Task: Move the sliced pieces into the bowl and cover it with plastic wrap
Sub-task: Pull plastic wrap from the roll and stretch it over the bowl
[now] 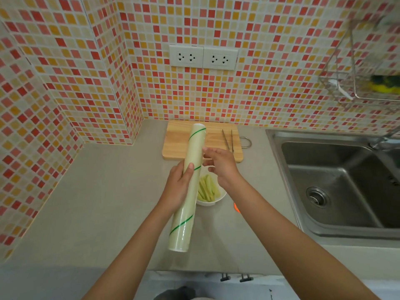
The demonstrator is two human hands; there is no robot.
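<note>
My left hand grips a long roll of plastic wrap with green spiral stripes, held above the counter and pointing away from me. My right hand reaches to the roll's right side, fingertips touching its surface near the middle. Below the roll, a small white bowl holds pale green sliced pieces; the roll and my hands partly hide it. Behind, a wooden cutting board lies against the wall with metal tongs on its right part.
A steel sink fills the counter's right side. A wire rack with a yellow-green sponge hangs on the tiled wall at upper right. Wall sockets sit above the board. Grey counter stretches to the left.
</note>
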